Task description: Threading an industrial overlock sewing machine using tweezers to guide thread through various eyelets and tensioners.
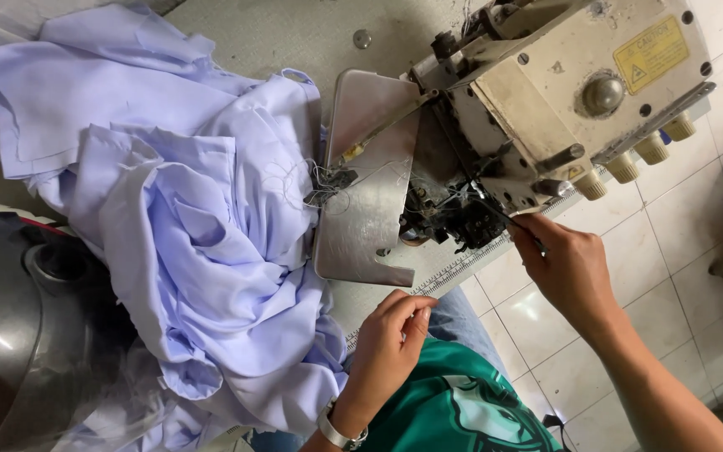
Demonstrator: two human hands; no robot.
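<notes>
A cream overlock sewing machine (571, 92) sits at the top right, its metal cover plate (366, 192) swung open. My right hand (566, 264) pinches thin dark tweezers (504, 219) whose tip reaches into the machine's dark looper area (453, 219). My left hand (391, 335), with a wristwatch on the wrist, hovers near the table's front edge with thumb and fingers pinched together, seemingly on a fine thread that I cannot make out clearly. Loose threads tangle by the needle area (328, 180).
A heap of pale lilac fabric (186, 209) covers the table's left side. A dark rounded object (27, 326) lies at the lower left. White tiled floor (671, 276) shows at the right, with a measuring tape strip (453, 272) along the table edge.
</notes>
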